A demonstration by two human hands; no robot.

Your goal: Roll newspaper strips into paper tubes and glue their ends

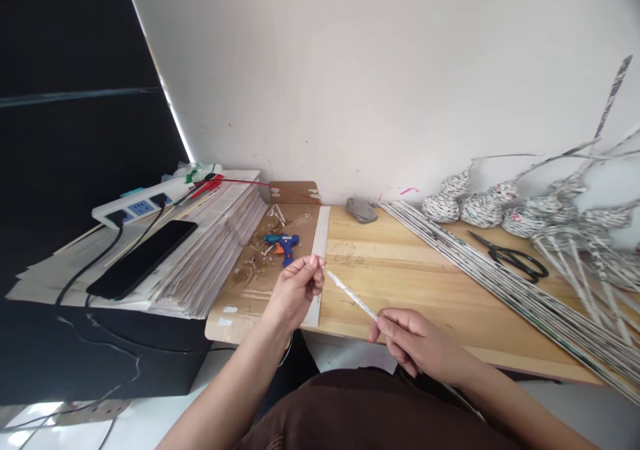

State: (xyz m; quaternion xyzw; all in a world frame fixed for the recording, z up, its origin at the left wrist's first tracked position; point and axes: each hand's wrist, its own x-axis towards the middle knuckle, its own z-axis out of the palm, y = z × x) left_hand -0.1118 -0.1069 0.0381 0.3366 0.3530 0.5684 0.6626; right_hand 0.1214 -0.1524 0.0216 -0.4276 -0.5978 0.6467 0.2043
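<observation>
Head camera view: bare hands meet over the near edge of a wooden bench (390, 263), a slim printed paper tube (353, 296) slanting through the space between them. The right hand (415, 340) pinches the tube between thumb and fingers, its white tip angled up and away toward the left hand (301, 283). The left hand's thumb and fingertips are pressed together just beside that tip, with a small gap showing; whether they grip anything cannot be told.

Beyond the left hand, a blue glue gun (286, 243) lies on a stained sheet of cardboard (250, 307), bordered on its right by a white strip (323, 230). To the left, a phone (143, 260) and a power strip (140, 203) with two plugs in it rest on a thick stack of paper (220, 230). A crumpled grey cloth (361, 210) sits near the wall (350, 70). At right, long paper rods (480, 273) run diagonally across the bench, with black-handled scissors (495, 251) beyond them and a row of woven, gourd-shaped pieces (440, 207) set near the wall.
</observation>
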